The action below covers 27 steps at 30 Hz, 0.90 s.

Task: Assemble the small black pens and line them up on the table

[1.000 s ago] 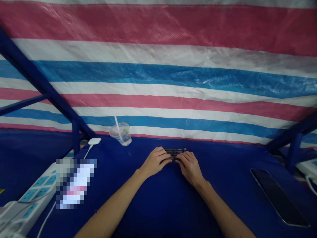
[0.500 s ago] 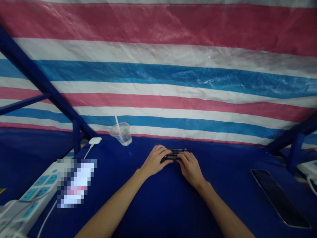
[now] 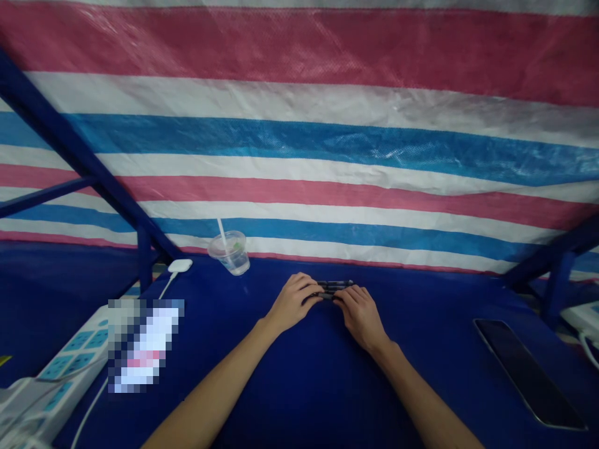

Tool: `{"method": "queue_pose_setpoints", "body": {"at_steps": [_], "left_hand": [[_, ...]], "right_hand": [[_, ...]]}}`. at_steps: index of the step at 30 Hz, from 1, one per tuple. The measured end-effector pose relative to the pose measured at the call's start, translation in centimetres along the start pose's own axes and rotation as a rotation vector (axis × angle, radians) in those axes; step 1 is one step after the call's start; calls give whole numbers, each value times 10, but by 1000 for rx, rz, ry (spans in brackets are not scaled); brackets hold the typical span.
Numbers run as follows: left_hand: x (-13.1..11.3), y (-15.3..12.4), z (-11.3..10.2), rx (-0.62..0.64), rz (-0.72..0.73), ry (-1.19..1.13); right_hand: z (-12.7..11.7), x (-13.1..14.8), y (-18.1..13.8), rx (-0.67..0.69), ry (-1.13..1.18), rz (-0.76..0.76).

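Observation:
Several dark pens (image 3: 330,289) lie side by side, crosswise, on the blue table (image 3: 322,386). My left hand (image 3: 294,302) is closed around their left ends, with the thumb along the near side and the fingers over the far side. At the right, my right hand (image 3: 359,312) grips the nearest pen's end between bent fingers and thumb. The tip of the farthest pen shows beyond the right fingertips. Both hands hide the pens' ends, so their exact number is hard to make out.
A clear plastic cup (image 3: 229,252) with a straw stands at the back left. A white charger (image 3: 180,266), a lit, blurred-out phone (image 3: 147,349) and a power strip (image 3: 70,362) lie left. A dark phone (image 3: 528,374) rests at right. Striped sheeting (image 3: 327,143) hangs behind.
The pens nearest me now sit closer against the others. My left thumb has drawn back slightly to the left; otherwise the hands stay almost in place.

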<state>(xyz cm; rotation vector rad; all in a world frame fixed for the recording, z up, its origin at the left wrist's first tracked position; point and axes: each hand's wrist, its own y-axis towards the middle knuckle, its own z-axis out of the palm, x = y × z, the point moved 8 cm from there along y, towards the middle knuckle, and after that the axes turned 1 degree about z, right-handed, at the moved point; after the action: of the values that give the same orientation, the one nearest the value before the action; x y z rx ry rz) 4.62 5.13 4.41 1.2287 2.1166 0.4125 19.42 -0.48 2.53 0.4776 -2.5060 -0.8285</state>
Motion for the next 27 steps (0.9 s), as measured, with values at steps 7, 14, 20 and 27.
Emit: {"method": "queue_pose_setpoints", "body": {"at_steps": [7, 14, 20, 27], "left_hand": [[-1, 2, 0, 45, -27, -6], [3, 1, -1, -12, -6, -12], [2, 1, -3, -16, -22, -19], [1, 3, 2, 63, -33, -3]], "right_hand": [[-1, -4, -1, -15, -3, 34], [-2, -4, 0, -25, -6, 8], [-4, -1, 1, -13, 1, 11], [-6, -4, 1, -45, 5, 23]]}}
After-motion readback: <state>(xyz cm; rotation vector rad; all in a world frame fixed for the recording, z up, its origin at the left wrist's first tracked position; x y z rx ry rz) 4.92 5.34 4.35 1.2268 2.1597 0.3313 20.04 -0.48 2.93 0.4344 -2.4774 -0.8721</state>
